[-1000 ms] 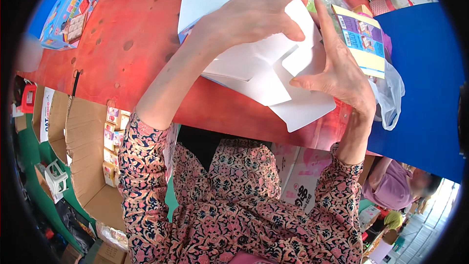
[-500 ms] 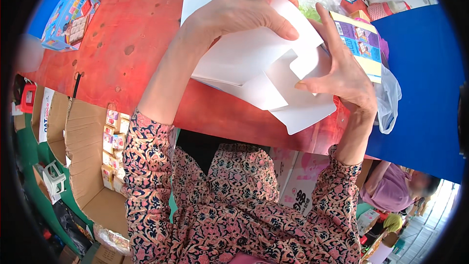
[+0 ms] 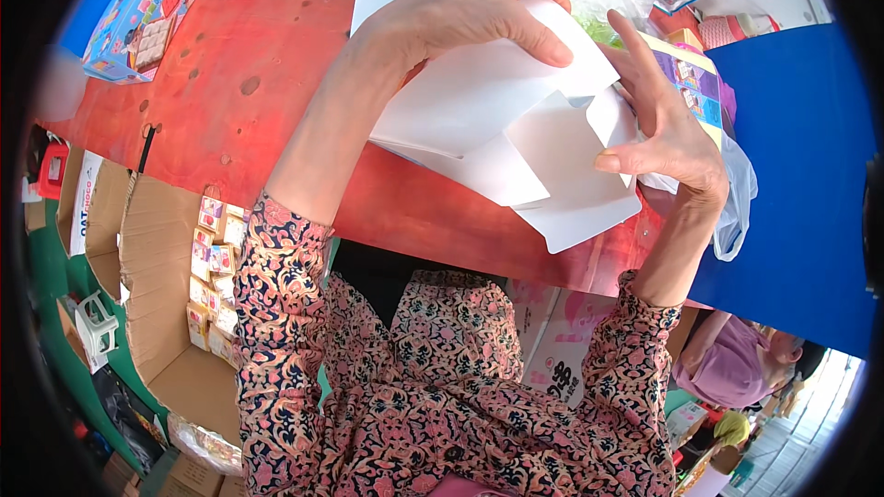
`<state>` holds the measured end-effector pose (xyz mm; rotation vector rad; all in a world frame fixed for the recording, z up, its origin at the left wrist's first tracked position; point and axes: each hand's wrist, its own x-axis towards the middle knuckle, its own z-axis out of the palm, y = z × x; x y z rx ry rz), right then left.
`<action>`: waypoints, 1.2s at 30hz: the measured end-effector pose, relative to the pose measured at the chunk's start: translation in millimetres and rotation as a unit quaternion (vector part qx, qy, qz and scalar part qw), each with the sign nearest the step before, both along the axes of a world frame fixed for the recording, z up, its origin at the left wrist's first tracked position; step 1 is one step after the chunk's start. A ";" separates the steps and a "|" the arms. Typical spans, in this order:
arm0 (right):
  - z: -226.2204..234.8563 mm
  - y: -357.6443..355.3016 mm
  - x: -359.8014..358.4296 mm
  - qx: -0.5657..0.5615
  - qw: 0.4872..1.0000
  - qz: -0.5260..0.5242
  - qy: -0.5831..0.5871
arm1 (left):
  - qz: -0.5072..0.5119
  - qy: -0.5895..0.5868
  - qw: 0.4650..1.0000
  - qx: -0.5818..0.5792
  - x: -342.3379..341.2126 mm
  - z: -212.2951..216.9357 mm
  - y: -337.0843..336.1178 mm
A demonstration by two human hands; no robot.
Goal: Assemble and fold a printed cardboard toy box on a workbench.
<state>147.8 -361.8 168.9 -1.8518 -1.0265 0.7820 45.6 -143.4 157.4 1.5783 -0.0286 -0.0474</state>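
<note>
The left hand (image 3: 465, 17) closes its grip on a white carton (image 3: 460, 99); the right hand (image 3: 670, 140) spreads its grip beside a flap (image 3: 606, 118). The carton lies on the red counter (image 3: 226, 69). The right hand now overlaps the yellow-edged card (image 3: 692, 83), mostly uncovered a second ago.

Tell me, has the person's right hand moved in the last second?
Yes: the right hand has shifted to the right, farther from the dark knot in the red table, and now covers more of the yellow-edged package.
</note>
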 end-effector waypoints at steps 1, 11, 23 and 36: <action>0.7 -0.5 -1.3 -0.009 1.000 -0.003 -0.005 | -0.001 0.000 1.000 -0.002 1.4 -0.9 -0.4; 1.9 -0.9 12.0 -0.024 0.998 0.039 0.036 | 0.005 -0.046 0.995 0.094 5.4 -5.8 1.6; 6.7 1.6 5.3 -0.064 0.997 0.043 0.015 | -0.027 -0.035 0.999 -0.021 5.4 -13.2 4.3; 5.1 6.0 -1.5 -0.098 0.991 0.065 -0.062 | -0.002 -0.055 0.998 -0.016 5.5 -19.3 3.3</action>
